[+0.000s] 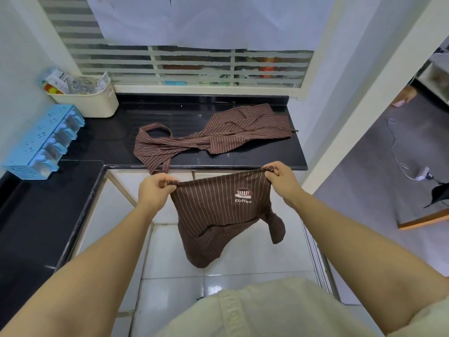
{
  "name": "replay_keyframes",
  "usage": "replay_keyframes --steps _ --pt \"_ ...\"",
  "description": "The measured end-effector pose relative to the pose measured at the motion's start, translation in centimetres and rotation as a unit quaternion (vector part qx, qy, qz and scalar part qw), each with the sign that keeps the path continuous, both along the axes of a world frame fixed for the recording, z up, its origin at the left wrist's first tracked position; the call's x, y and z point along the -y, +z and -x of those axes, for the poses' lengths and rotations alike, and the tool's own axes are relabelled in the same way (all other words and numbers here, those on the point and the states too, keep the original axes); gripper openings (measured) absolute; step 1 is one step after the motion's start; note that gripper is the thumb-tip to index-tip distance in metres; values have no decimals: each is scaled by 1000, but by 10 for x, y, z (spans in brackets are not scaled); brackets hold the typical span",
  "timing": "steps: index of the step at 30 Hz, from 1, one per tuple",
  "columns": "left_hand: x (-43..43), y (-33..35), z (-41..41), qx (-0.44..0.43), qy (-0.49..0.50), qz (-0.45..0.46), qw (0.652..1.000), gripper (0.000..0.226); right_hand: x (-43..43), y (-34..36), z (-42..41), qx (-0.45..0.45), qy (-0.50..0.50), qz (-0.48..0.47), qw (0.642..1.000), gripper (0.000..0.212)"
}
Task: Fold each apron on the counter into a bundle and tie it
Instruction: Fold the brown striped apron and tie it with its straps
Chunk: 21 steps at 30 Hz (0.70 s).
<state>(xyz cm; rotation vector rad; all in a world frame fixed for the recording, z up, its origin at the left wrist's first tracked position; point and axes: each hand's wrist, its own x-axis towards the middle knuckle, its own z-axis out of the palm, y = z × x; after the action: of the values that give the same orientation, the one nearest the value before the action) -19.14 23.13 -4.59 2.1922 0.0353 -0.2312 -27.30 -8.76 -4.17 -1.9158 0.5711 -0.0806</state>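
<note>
Both aprons point(218, 210) point(213, 137) are matt striped cloth; the counter point(116, 132) is glossy black stone, the tub point(97, 100) smooth cream plastic.

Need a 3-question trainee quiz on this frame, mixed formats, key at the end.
1. True or false: the coffee-logo apron lies flat on the black counter.
2. What grips the coffee-logo apron's top edge? A) the left hand only B) the right hand only C) both hands, one at each corner.
3. Fill in: the second striped apron lies loose, not yet bundled, on the ____.

Key: 1 false, it hangs in the air in front of the black counter; 2 C; 3 counter.
</note>
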Motion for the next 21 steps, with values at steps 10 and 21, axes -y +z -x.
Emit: replay_keyframes --steps 10,21 --pt "14 32 0 -61 -76 232 968 27 9 31 4 -166 212 -385 883 17" --pt "68 50 9 -131 -325 188 918 38 -56 53 -14 -106 368 -191 904 13"
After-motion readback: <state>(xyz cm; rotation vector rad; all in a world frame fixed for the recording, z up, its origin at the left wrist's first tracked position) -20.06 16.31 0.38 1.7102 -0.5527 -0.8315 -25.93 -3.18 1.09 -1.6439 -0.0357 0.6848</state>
